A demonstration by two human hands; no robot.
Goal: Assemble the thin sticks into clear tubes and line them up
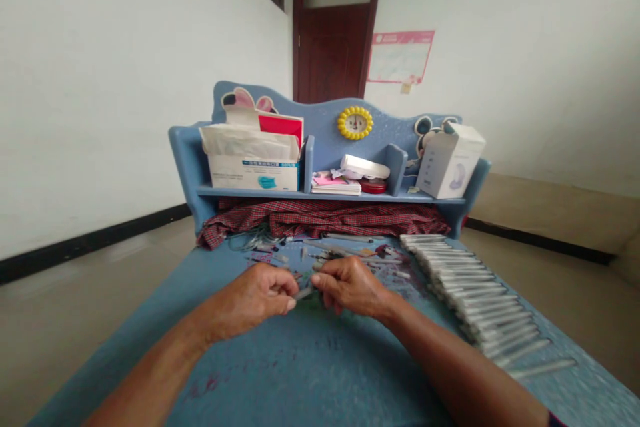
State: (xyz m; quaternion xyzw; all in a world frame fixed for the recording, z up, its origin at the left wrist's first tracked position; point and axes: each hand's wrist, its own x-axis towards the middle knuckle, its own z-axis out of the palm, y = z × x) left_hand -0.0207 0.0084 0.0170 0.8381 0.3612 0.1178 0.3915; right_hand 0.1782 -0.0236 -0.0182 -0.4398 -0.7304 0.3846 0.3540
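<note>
Over the blue desk (280, 367), my left hand (260, 297) is closed in a pinch on a slim greyish pen (303, 293) that points toward my other hand. My right hand (353, 285) is pinched too, with thumb and forefinger close to the pen's far end. A small grey tip shows at its fingers; whether it belongs to the same pen I cannot tell. Behind both hands lie loose pens and pen parts (350, 239), scattered and partly hidden by my fingers. To the right runs a long row of clear and grey pens (475, 287), laid side by side.
A checked cloth (325, 219) is bunched below the desk's shelf (240, 192). On that shelf stand a mask box (235, 173), a white carton (447, 163), papers (335, 185) and a red round tin (373, 185). A yellow flower-shaped clock (355, 123) is on the backboard.
</note>
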